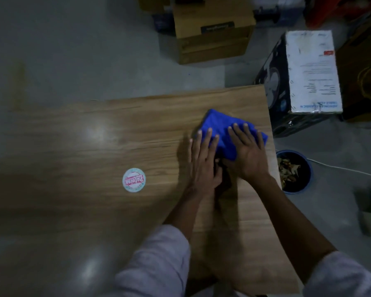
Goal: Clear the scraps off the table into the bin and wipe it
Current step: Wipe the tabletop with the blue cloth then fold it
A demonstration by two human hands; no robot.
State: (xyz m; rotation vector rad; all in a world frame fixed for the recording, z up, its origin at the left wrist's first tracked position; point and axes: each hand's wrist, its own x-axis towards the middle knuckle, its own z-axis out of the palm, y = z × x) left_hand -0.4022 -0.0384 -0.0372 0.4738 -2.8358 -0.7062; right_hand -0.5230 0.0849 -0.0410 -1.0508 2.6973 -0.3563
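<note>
A blue cloth (221,125) lies bunched on the wooden table (94,146) near its far right corner. My left hand (204,159) lies flat with straight fingers on the cloth's left edge. My right hand (247,153) presses flat on the cloth's right part, fingers spread. A dark round bin (307,168) with a blue rim stands on the floor just right of the table, holding brown scraps (287,170).
A round white and pink sticker (134,180) is on the tabletop left of my hands. On the floor beyond stand a cardboard box (212,39) and a black and white carton (304,78). A white cable (347,169) runs past the bin.
</note>
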